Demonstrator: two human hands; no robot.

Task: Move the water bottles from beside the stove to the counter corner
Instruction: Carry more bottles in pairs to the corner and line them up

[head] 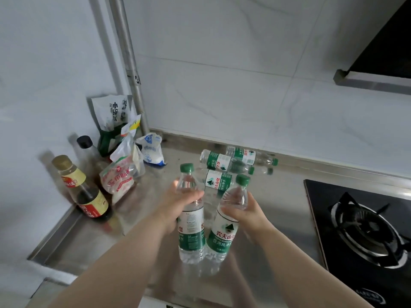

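Water bottles (192,227) upright, left hand (175,203) and right hand (246,211) each curled round one; a slip would strike lying bottles (219,162), 12 o'clock.

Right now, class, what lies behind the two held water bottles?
Three more bottles lie sideways on the counter. The held bottles partly cover the nearest one.

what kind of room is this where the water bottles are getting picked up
Most likely a home kitchen: a gas stove is set into a steel counter, a range hood hangs on the tiled wall above it, and sauce bottles and seasoning bags stand in the corner.
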